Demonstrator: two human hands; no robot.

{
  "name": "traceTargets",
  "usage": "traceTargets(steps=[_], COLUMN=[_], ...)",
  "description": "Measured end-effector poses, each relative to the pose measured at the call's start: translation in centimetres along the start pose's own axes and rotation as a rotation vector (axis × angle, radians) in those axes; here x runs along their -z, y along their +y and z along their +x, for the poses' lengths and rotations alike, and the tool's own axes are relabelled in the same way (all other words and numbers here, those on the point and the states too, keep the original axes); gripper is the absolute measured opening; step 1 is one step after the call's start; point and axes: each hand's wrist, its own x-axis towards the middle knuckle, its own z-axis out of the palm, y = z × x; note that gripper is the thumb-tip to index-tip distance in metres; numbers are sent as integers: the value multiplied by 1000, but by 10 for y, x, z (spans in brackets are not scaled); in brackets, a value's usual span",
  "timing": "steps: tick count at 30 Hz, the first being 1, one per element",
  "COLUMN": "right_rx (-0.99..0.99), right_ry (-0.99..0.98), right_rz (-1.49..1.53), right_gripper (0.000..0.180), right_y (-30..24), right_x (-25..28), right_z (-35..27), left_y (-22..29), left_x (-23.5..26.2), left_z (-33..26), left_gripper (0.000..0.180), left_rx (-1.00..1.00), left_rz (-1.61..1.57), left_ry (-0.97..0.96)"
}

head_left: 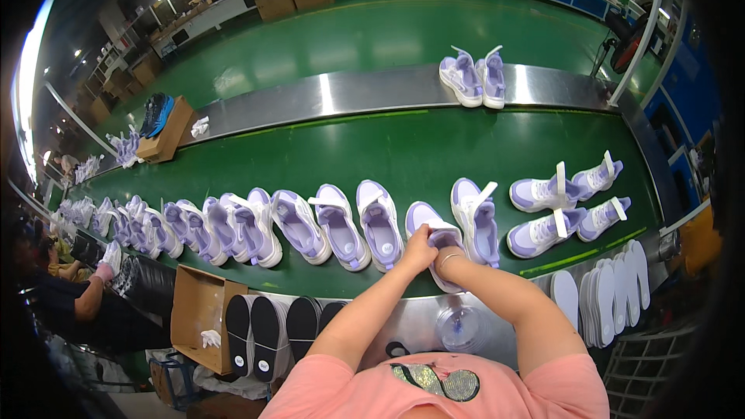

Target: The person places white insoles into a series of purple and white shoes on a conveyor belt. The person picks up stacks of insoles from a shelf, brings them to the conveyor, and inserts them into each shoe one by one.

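A white and lilac sneaker lies on the green belt in front of me, its toe pointing away. My left hand is closed on the sneaker's left side near the opening. Into that opening reaches my right hand, its fingers hidden inside the shoe. Close by on the right stands another sneaker with its white strap raised. To the left, a matching sneaker heads a long row of similar shoes.
Several sneakers stand at the right; one pair sits on the far metal ledge. White insoles, a clear round container, dark insoles and a cardboard box line the near edge. A co-worker's arm is at left.
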Motion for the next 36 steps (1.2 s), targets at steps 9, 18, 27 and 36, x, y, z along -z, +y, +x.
traceTargets(steps=[9, 18, 27, 36], right_rx=[-26, 2, 31, -1092], right_ry=[-85, -224, 800, 486], right_rz=[150, 217, 594, 372], right_gripper=[24, 22, 36, 44], right_y=[5, 2, 19, 117], right_x=[-1, 3, -29, -196], right_z=[-26, -58, -138, -274], left_y=[-1, -10, -20, 68], left_x=[-2, -9, 6, -29], left_z=[0, 6, 13, 5], left_gripper=[48, 47, 34, 50], left_rx=[-97, -122, -148, -891], left_rz=[86, 102, 165, 423], left_ry=[2, 15, 294, 342])
